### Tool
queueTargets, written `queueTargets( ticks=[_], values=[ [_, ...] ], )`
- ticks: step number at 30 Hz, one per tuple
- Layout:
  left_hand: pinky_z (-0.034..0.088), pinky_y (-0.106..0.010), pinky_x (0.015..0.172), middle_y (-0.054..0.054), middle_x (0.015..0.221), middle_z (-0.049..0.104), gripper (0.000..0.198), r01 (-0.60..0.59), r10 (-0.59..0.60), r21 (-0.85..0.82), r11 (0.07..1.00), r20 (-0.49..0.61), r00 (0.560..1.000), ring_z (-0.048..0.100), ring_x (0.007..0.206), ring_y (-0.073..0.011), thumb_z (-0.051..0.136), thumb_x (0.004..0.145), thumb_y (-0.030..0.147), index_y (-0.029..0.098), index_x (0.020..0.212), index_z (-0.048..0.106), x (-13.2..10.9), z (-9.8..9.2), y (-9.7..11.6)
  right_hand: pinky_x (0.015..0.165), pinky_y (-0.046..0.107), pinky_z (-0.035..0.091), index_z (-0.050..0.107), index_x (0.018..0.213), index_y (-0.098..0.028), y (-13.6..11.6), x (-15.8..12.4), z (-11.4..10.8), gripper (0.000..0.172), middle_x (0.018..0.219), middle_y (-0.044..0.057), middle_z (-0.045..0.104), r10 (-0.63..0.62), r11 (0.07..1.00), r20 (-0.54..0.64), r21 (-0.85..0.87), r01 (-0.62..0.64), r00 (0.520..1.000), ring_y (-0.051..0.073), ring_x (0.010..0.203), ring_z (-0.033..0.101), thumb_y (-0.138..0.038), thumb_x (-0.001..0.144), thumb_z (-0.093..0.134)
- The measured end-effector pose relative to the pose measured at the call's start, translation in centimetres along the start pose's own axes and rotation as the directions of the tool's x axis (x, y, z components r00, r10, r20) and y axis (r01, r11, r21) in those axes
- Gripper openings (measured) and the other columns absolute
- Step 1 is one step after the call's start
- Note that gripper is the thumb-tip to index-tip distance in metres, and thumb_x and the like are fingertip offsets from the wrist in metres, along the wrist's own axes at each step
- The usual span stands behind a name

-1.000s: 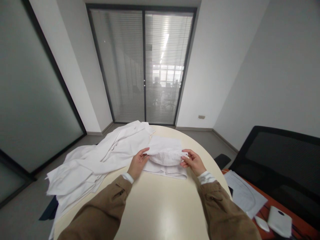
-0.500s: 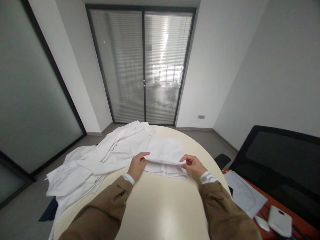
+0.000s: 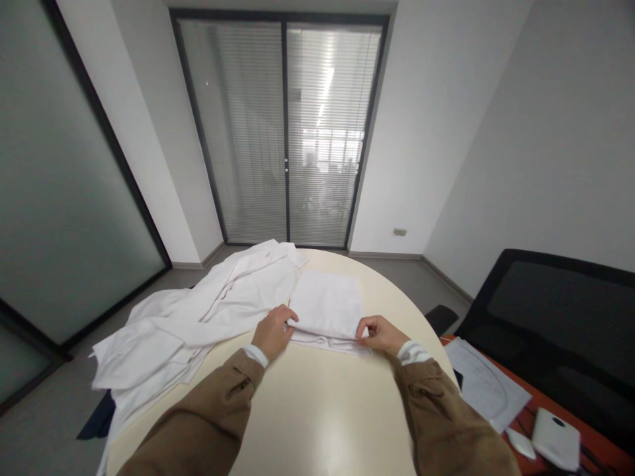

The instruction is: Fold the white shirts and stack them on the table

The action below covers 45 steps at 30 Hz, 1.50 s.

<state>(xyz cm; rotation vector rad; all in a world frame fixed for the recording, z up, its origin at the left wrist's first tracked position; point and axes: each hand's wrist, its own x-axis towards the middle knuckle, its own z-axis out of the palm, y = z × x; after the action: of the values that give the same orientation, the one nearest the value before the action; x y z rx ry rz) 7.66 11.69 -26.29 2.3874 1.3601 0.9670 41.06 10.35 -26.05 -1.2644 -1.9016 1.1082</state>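
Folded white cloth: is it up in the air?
No, the cloth lies flat on the table, the left hand and right hand at its near edge.

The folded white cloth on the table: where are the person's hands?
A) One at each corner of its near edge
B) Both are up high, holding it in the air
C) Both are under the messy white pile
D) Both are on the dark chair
A. The left hand is at one near corner of the folded white cloth and the right hand is at the other, just above the round table.
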Motion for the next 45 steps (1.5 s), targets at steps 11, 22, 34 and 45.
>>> queueTargets(
  ticks=[11,22,34,45],
  values=[
    [0.042,-0.044,0.100,-0.010,0.129,0.054,0.021,-0.275,0.266,0.139,0.951,0.080,0.961,0.046,0.120,-0.0292,0.064,0.071,0.005,0.021,0.085,0.058,-0.1,-0.6,0.0,0.046,0.023,0.021,0.075,0.067,-0.014,0.3,-0.1,-0.2,0.032,0.047,-0.001,0.055,0.045,0.999,-0.042,0.010,-0.045,0.998,0.008,0.045,0.034,-0.046,0.071,0.071],
    [0.039,-0.040,0.097,-0.009,0.120,0.061,0.024,-0.380,0.353,0.100,0.920,0.215,0.911,0.050,0.113,-0.0258,0.055,0.071,0.001,0.020,0.085,0.053,-0.1,-0.8,0.8,0.043,0.025,0.016,0.066,0.052,-0.015,-0.9,-0.6,-0.6,0.049,0.035,-0.005,0.033,0.039,0.997,-0.054,-0.059,-0.042,0.998,0.007,0.038,0.024,-0.055,0.079,0.063],
    [0.041,-0.038,0.097,-0.007,0.115,0.061,0.024,-0.399,0.370,0.059,0.915,0.268,0.889,0.052,0.110,-0.0232,0.054,0.070,-0.001,0.019,0.083,0.052,0.1,-0.3,0.3,0.083,0.034,0.049,0.074,0.099,-0.020,-6.0,-0.1,2.2,0.030,0.094,0.009,0.074,-0.509,0.730,-0.274,-0.640,0.240,0.816,0.021,0.087,0.066,-0.039,0.094,0.052],
    [0.043,-0.030,0.078,-0.005,0.095,0.063,0.017,-0.478,0.416,0.154,0.865,0.313,0.854,0.053,0.088,-0.0182,0.052,0.083,0.004,0.017,0.076,0.060,0.3,-0.1,0.5,0.115,0.064,0.013,0.034,0.152,-0.036,-4.7,0.7,7.0,0.061,0.163,0.008,0.021,-0.051,0.635,0.120,-0.763,0.125,0.991,0.038,0.149,0.010,-0.055,0.095,0.046]
  ],
)
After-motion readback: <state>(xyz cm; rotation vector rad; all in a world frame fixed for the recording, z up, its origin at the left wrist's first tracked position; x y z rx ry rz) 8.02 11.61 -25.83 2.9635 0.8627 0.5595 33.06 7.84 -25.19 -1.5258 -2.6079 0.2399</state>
